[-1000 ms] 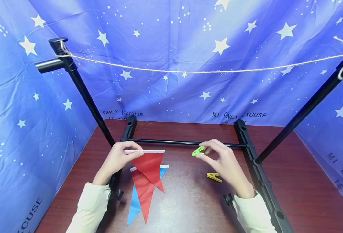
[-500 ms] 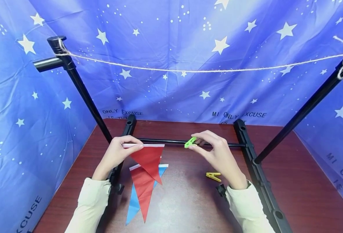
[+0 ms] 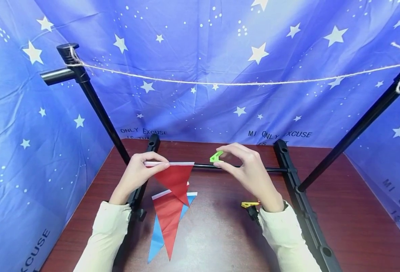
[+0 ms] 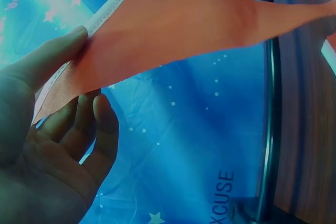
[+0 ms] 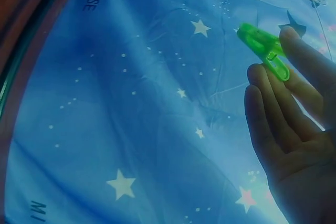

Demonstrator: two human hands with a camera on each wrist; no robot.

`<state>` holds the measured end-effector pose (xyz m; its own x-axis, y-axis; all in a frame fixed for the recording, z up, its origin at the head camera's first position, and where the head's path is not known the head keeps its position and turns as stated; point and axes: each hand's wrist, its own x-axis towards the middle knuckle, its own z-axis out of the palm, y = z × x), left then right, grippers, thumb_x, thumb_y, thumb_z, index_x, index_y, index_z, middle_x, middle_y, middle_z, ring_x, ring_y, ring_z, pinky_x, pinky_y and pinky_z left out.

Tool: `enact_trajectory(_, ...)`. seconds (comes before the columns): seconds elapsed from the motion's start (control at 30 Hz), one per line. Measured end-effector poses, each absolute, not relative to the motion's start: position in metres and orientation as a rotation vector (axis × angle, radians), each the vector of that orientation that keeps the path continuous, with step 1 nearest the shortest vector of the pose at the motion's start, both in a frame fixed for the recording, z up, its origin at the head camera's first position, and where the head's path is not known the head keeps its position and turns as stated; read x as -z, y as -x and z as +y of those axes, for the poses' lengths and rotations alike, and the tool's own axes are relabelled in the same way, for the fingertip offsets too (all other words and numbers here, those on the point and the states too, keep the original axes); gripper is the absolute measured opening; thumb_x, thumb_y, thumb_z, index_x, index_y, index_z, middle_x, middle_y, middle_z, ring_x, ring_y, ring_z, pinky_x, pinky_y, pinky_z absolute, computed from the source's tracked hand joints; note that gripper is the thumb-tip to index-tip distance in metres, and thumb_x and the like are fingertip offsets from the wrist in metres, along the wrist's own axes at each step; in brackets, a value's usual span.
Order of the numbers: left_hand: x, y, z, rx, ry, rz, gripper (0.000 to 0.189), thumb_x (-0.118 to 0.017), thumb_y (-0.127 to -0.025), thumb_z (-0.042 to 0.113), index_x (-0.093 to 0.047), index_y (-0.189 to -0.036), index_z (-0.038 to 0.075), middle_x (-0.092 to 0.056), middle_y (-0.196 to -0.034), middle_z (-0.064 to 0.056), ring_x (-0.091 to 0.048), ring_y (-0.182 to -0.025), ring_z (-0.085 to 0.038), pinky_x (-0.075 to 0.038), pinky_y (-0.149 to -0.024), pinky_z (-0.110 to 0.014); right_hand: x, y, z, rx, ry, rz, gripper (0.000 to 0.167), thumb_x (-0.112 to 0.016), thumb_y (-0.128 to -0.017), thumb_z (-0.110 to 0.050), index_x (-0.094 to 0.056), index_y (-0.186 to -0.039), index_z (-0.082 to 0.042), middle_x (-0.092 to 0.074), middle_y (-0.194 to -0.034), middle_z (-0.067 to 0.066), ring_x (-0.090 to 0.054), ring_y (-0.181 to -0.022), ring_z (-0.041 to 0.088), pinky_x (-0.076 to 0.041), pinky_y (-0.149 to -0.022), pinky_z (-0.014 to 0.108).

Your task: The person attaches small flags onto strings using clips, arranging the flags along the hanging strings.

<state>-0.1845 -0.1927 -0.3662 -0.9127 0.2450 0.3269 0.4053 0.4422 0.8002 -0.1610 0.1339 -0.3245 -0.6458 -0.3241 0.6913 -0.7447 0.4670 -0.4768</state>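
Note:
My left hand [image 3: 140,172] pinches a red triangular pennant [image 3: 177,177] by its white top band, and the pennant hangs point down. In the left wrist view the thumb [image 4: 55,59] presses on that white edge. Between the thumb and fingers of my right hand [image 3: 251,172] is a green clothespin [image 3: 216,156], held level with the pennant's top and a short way to its right. The right wrist view shows the same green clothespin [image 5: 262,51] pinched at its handle end. On the table below lie another red pennant [image 3: 167,219] and a blue pennant [image 3: 156,240] partly under it.
A white string [image 3: 220,82] spans two black posts [image 3: 99,109] above and beyond both hands. A yellow clothespin [image 3: 249,204] lies by the right wrist. The frame's black crossbar [image 3: 203,166] runs behind the hands, and a blue star-printed cloth [image 3: 193,113] backs the table.
Both hands have risen, the left one lifting the red pennant higher. The right hand has moved left with the green clothespin, narrowing the gap to the pennant.

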Motion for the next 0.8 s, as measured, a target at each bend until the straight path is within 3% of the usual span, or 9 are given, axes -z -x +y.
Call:
enact_trajectory(0.2, 0.359, 0.188, -0.194, 1.442, 0.583, -2.491, 0.012, -0.081, -0.084, 0.025, -0.079, -0.096, 0.022, -0.073, -0.092, 0.006, -0.067, -0.082, -0.009, -0.053, -0.073, -0.023, 0.311, 0.165, 0.125, -1.096, -0.925, -2.168, 0.032, -0.085, -0.076, -0.009, -0.073, -0.106, -0.011, -0.072, -0.091, -0.002, -0.069, -0.081, 0.010, -0.052, -0.078, 0.020)
enact_trajectory(0.5, 0.335, 0.178, -0.189, 1.449, 0.570, -2.499, 0.016, -0.076, -0.088, 0.011, -0.077, -0.103, 0.006, -0.074, -0.099, -0.007, -0.067, -0.082, -0.007, -0.053, -0.073, -0.021, 0.289, 0.171, 0.117, -1.078, -0.918, -2.122, 0.032, -0.086, -0.076, -0.013, -0.075, -0.106, -0.012, -0.071, -0.090, -0.005, -0.064, -0.080, 0.007, -0.049, -0.071, 0.016)
enact_trajectory(0.7, 0.313, 0.168, -0.184, 1.453, 0.557, -2.489, 0.015, -0.075, -0.088, 0.010, -0.077, -0.102, 0.003, -0.073, -0.096, -0.010, -0.066, -0.082, -0.005, -0.053, -0.073, -0.022, 0.281, 0.173, 0.113, -1.088, -0.922, -2.101, 0.033, -0.086, -0.076, -0.013, -0.075, -0.108, -0.014, -0.072, -0.093, -0.006, -0.064, -0.082, 0.007, -0.051, -0.066, 0.020)
enact_trajectory(0.8, 0.309, 0.167, -0.183, 1.449, 0.552, -2.471, 0.014, -0.075, -0.088, 0.010, -0.077, -0.100, 0.002, -0.073, -0.095, -0.010, -0.065, -0.085, -0.005, -0.053, -0.075, -0.021, 0.276, 0.174, 0.110, -1.080, -0.933, -2.078, 0.032, -0.086, -0.077, -0.014, -0.075, -0.107, -0.012, -0.071, -0.092, -0.005, -0.064, -0.082, 0.008, -0.053, -0.069, 0.021)
